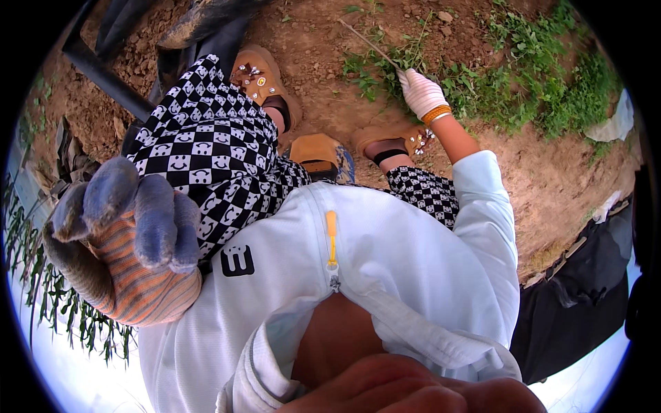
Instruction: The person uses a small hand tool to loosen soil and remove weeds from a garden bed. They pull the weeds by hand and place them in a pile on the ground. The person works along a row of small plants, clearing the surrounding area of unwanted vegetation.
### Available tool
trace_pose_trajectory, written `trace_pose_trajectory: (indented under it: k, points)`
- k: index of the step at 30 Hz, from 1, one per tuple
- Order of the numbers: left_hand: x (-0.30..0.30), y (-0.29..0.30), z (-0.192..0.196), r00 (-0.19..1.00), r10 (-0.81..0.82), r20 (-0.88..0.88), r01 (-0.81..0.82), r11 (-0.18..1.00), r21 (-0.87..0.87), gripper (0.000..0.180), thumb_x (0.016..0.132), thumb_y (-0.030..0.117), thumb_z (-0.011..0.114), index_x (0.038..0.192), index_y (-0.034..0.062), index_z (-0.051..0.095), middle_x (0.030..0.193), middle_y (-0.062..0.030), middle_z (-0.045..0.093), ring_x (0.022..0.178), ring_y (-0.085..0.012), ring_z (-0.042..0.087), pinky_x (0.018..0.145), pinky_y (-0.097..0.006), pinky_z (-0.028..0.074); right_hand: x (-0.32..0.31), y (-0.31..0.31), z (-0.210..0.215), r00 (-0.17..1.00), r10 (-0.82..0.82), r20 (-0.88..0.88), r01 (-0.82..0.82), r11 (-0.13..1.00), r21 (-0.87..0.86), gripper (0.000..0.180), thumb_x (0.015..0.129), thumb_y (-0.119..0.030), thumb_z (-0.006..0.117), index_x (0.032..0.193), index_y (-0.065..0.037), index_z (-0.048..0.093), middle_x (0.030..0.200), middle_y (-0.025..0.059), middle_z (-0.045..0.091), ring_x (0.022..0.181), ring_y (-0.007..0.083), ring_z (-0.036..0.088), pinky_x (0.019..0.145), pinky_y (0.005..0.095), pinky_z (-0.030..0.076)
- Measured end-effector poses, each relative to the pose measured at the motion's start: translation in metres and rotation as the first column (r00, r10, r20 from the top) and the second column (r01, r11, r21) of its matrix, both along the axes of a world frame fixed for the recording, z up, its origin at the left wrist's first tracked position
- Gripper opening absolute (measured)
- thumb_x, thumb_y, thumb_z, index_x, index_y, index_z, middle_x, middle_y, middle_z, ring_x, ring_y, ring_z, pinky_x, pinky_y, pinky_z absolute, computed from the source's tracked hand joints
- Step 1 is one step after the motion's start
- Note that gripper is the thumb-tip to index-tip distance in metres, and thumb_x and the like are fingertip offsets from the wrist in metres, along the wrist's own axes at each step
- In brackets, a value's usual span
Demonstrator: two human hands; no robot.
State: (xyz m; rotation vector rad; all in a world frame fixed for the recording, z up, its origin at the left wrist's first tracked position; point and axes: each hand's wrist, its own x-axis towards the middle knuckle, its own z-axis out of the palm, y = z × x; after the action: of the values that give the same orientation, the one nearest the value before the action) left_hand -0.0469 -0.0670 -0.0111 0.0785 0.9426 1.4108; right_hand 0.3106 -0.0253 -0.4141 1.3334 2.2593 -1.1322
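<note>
Overall, brown earth (317, 76) fills the far half of our view, with green weeds (544, 89) spread over its far right. From what we see, we judge the step in hand to be wielding a slender rod low at the left edge of that greenery. Any next move calls, in our judgement, for a firm grip and a clear path for the tip, kept away from our feet.

Coming down in size, our checkered trousers (220, 151) spread to the left, below a pale shirt, and two brown clogs stand on the soil: the left clog (258, 76) farther out, the right clog (385, 134) just on the near side of the working hand.

That right hand (421, 95), in a pale knit glove, reaches far and right, its fingers clamped together on a thin brown stick (370, 45). The stick runs from the fist toward the far left, beside the weeds; whether its tip touches the ground, we cannot tell.

Our left hand (138, 241), in a striped glove with blue-grey fingers, is near and left beside the trousers, well apart from the stick. Its fingers are bent; whether they close on anything, we cannot tell.
</note>
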Motion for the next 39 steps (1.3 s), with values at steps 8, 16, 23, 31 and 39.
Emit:
trace_pose_trajectory:
  k: [8,16,23,31,39]
  points:
    - [0.005,-0.002,0.002,0.996,0.069,-0.061,-0.071,0.997,-0.033,0.021,0.095,0.034,0.056,0.101,0.0149,0.065,0.105,-0.0071,0.056,0.072,-0.023,0.06,0.062,-0.041,0.056,0.018,-0.014,0.01,0.99,0.012,0.142,-0.001,0.997,-0.077,0.029,0.097,-0.034,0.044,0.1,-0.008,0.055,0.09,0.0221,0.064,0.085,0.0427,0.061,0.071,0.0495,0.05]
    - [0.002,0.002,-0.002,0.999,0.045,-0.021,-0.045,0.999,-0.01,0.018,0.095,0.027,0.058,0.101,0.0112,0.062,0.106,-0.0057,0.055,0.075,-0.0178,0.057,0.06,-0.032,0.048,0.047,-0.008,-0.002,0.995,0.096,0.017,-0.095,0.995,-0.017,0.027,0.097,-0.03,0.049,0.096,-0.004,0.057,0.09,0.0211,0.066,0.084,0.0392,0.063,0.07,0.0473,0.052]
    - [-0.005,-0.001,-0.004,1.0,-0.014,-0.007,0.014,1.0,0.022,0.022,0.096,0.034,0.055,0.106,0.0155,0.064,0.11,-0.0082,0.056,0.076,-0.0224,0.061,0.062,-0.039,0.054,0.014,0.002,0.009,0.987,0.115,0.114,-0.109,0.992,-0.058,0.031,0.098,-0.033,0.045,0.096,-0.004,0.056,0.09,0.0228,0.064,0.086,0.0432,0.061,0.074,0.0507,0.049]
    - [-0.006,-0.005,-0.004,0.999,0.026,-0.046,-0.025,1.0,0.011,0.022,0.096,0.034,0.055,0.104,0.015,0.064,0.108,-0.0083,0.057,0.075,-0.0225,0.061,0.062,-0.039,0.055,0.114,0.004,0.006,0.98,0.126,0.156,-0.118,0.991,-0.058,0.028,0.098,-0.034,0.046,0.096,-0.007,0.052,0.086,0.0222,0.064,0.082,0.0435,0.061,0.069,0.0511,0.049]
    - [-0.009,0.004,-0.006,1.0,-0.009,-0.011,0.009,1.0,0.009,0.022,0.096,0.033,0.056,0.103,0.0145,0.065,0.106,-0.0093,0.057,0.074,-0.0229,0.062,0.06,-0.04,0.056,0.05,-0.016,-0.004,0.996,0.092,0.003,-0.092,0.995,0.034,0.018,0.095,-0.025,0.052,0.091,-0.007,0.053,0.084,0.0196,0.063,0.079,0.0409,0.061,0.066,0.048,0.05]
